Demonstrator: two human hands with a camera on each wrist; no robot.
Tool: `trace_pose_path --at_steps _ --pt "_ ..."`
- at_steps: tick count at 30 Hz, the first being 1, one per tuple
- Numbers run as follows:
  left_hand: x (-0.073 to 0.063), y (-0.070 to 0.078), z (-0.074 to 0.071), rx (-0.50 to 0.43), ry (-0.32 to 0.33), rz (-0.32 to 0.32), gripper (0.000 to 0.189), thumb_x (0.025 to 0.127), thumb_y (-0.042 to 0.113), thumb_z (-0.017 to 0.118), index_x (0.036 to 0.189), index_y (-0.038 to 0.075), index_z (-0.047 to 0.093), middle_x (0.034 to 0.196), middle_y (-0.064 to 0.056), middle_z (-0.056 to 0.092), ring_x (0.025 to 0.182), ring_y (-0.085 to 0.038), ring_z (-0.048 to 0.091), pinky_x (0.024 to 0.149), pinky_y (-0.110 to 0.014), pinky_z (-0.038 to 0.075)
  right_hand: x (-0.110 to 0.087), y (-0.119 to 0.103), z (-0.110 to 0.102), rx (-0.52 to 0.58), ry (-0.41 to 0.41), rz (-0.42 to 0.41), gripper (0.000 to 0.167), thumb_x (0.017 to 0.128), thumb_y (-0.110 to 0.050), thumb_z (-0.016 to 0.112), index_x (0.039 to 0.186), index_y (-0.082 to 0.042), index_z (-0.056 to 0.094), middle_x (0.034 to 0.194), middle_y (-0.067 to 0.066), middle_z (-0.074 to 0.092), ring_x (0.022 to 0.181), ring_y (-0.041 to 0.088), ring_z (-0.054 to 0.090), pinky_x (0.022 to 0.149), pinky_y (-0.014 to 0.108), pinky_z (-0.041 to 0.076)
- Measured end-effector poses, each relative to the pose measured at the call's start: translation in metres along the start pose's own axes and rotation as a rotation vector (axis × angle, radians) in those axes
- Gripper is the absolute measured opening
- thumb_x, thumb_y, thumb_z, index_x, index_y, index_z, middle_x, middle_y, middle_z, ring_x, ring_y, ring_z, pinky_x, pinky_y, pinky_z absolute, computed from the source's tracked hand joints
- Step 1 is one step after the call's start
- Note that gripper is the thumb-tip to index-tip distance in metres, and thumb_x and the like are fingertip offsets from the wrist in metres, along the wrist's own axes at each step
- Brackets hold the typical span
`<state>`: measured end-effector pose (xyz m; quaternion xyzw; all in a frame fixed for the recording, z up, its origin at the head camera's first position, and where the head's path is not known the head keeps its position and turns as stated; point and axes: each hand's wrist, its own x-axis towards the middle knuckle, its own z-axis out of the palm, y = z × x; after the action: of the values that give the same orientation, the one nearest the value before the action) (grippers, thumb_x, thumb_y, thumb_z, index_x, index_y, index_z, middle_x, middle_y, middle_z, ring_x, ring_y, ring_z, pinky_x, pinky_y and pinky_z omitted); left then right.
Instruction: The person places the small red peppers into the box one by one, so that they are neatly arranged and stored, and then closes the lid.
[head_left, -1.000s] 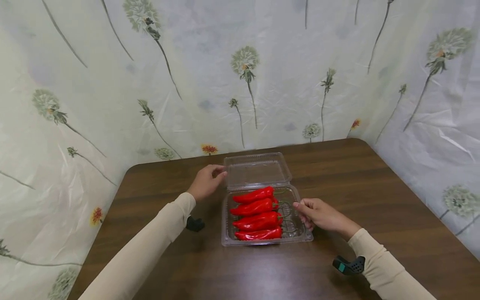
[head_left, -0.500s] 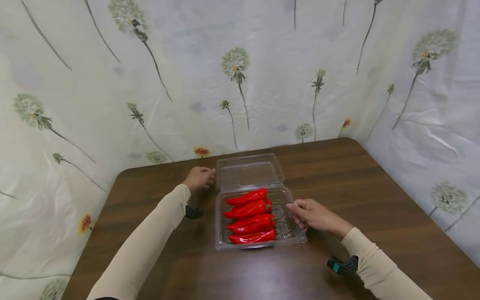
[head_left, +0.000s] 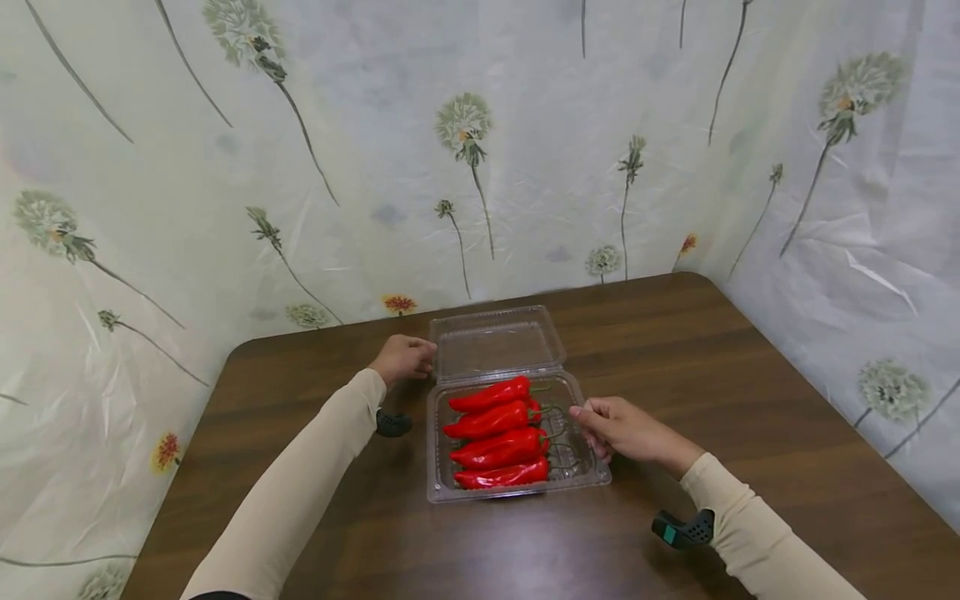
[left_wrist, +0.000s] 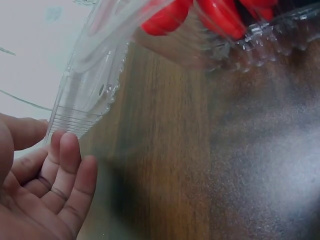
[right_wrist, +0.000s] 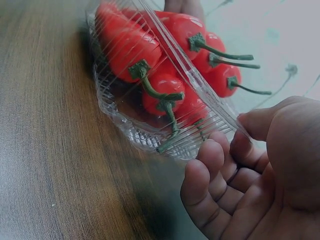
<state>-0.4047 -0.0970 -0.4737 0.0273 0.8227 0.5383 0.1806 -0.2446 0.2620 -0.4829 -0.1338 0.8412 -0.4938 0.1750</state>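
Observation:
A clear plastic clamshell container [head_left: 592, 479] stands unfolded on the table, its lid [head_left: 495, 346] laid back toward the wall. Several red peppers [head_left: 498, 448] with green stems lie side by side in the base. At the lid's left edge is my left hand [head_left: 405, 358]; the left wrist view shows thumb and index finger pinching the lid's edge, the other fingers curved below. My right hand [head_left: 618, 425] pinches the right rim of the base between thumb and index finger, near the stems [right_wrist: 225, 54]. Some peppers are partly hidden beneath others.
The brown wooden table [head_left: 525, 550] ends at the back against a pale curtain [head_left: 375, 150] printed with dandelions. Dark wrist devices [head_left: 682, 529] hang under both sleeves.
My left hand has shifted slightly along the lid's left edge, and its fingers meet that edge now. The right hand keeps its hold on the rim. The head view has drifted a little.

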Motion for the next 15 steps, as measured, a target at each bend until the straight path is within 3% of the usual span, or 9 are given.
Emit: trace_pose_path --at_steps 5,15 --pt "-0.0010 0.0002 0.0000 -0.017 0.012 0.026 0.033 0.103 0.016 0.058 0.126 -0.006 0.065 0.110 -0.016 0.068 0.090 -0.023 0.066 0.090 -0.044 0.058 0.0003 -0.0001 -0.0006 0.006 0.000 0.001 0.043 0.108 -0.033 0.047 0.080 -0.001 0.055 0.066 0.006 0.056 0.056 0.016 0.054 0.052 0.034 0.053" --pt "-0.0044 -0.0039 -0.0032 -0.060 0.044 0.092 0.035 0.103 0.022 0.061 0.131 0.002 0.064 0.122 -0.017 0.065 0.098 -0.024 0.068 0.089 -0.039 0.058 0.0003 -0.0005 -0.0001 0.008 0.004 0.017 0.044 0.108 -0.035 0.047 0.080 -0.001 0.055 0.066 0.005 0.056 0.056 0.015 0.053 0.052 0.033 0.052"
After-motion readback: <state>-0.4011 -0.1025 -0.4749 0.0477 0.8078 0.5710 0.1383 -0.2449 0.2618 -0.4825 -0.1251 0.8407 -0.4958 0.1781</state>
